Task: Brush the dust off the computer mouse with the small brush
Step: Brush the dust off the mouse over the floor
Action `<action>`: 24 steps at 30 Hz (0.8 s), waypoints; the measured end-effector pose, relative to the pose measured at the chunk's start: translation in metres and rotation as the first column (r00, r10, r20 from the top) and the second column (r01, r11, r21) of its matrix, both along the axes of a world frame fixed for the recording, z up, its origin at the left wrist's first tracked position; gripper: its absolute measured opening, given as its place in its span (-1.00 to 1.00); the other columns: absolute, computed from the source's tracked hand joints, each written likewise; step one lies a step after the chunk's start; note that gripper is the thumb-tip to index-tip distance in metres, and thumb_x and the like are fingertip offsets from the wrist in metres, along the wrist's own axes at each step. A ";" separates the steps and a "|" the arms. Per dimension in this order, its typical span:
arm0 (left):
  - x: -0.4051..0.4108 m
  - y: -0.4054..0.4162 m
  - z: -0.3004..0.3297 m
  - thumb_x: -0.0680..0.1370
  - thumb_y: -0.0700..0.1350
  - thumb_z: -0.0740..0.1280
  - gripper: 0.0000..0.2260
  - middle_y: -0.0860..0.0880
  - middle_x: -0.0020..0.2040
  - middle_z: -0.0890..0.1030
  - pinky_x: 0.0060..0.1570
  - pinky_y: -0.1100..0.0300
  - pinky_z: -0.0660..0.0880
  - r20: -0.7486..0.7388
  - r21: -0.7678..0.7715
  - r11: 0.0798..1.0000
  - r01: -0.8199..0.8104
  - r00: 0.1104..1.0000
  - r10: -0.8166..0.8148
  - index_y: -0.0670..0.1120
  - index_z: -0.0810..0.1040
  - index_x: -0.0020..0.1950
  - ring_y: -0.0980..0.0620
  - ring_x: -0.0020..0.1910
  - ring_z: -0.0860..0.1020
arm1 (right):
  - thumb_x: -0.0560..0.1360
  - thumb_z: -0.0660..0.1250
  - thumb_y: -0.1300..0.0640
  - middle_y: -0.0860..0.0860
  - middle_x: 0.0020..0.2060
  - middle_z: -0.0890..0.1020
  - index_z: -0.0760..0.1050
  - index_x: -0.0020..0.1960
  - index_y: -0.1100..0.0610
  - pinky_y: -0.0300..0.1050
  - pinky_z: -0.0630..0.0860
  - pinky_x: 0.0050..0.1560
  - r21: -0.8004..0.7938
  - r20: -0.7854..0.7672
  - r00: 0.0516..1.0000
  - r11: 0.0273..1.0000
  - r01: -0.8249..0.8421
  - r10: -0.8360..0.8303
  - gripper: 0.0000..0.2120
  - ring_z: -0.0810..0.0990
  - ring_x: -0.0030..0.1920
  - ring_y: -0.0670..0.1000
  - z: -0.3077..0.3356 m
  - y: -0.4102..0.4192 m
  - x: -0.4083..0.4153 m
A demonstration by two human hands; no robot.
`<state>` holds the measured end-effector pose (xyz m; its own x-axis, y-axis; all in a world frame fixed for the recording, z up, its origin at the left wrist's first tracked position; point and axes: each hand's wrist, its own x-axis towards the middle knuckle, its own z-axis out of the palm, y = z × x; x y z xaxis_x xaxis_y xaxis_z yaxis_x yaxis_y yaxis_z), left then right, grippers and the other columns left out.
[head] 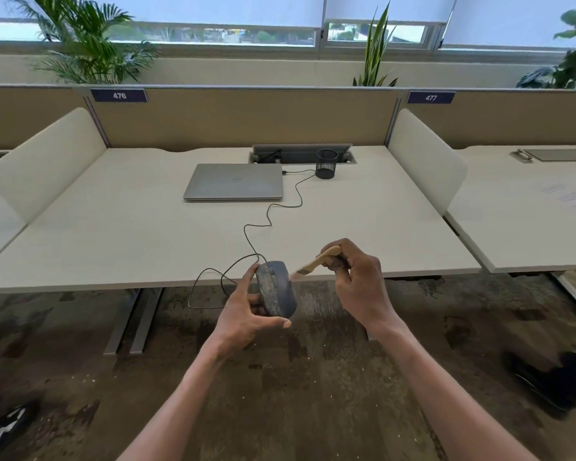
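A dark, dust-streaked computer mouse [276, 289] is held up in front of the desk's near edge, gripped from the left and below by my left hand [246, 311]. Its black cable [270, 214] loops back across the desk towards the laptop. My right hand [356, 277] grips a small brush with a light wooden handle [320, 261]. The brush slants down to the left, and its pale bristles sit just right of the mouse's front end, close to or touching it.
A closed grey laptop [234, 181] lies at the back of the white desk [113, 234], beside a black mesh pen cup [326, 164] and an open cable hatch [301, 154]. White side dividers flank the desk. Dark shoes show on the floor at both lower corners.
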<state>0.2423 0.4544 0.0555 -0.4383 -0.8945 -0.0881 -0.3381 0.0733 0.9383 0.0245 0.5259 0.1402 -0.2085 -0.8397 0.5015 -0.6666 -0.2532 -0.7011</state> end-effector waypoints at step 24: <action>0.003 0.001 -0.007 0.20 -0.04 0.73 0.20 0.00 0.02 0.77 0.10 0.06 0.68 -0.053 0.063 0.984 0.167 0.985 -0.164 0.33 0.01 0.60 0.01 0.00 0.75 | 0.59 0.35 0.26 -0.04 -0.17 0.69 0.62 0.07 0.11 -0.22 0.63 -0.20 0.182 0.059 0.996 0.982 0.052 -0.064 -0.88 0.71 -0.18 -0.02 -0.024 -0.049 0.009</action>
